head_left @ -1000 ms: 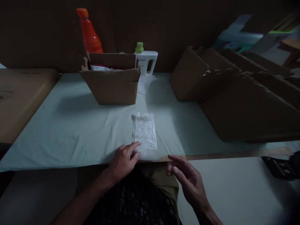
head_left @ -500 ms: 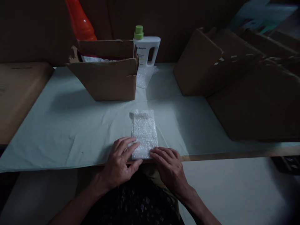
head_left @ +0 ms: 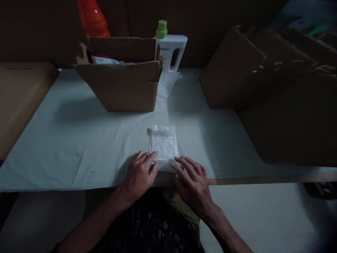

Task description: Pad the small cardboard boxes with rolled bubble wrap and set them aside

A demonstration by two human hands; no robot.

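A flat piece of bubble wrap (head_left: 163,140) lies on the cloth near the table's front edge, its near end folded over into a thicker band. My left hand (head_left: 139,173) grips the left end of that band, fingertips on top and thumb against the near side. At the right end is my right hand (head_left: 193,181), with fingers spread and fingertips resting on or just over the wrap; its thumb is mostly hidden. Whether anything lies inside the wrap cannot be seen.
Behind the wrap stands an open cardboard box (head_left: 129,88). A white bottle with a green cap (head_left: 180,44) is beside it, its lower part in bubble wrap. An orange bottle (head_left: 93,19) rises behind. Large cartons (head_left: 286,130) fill the right; another box (head_left: 21,102) is left.
The near end of the bubble wrap has been folded away from me, so the piece looks shorter. Both hands have moved slightly forward with it, and the right fingers have spread.
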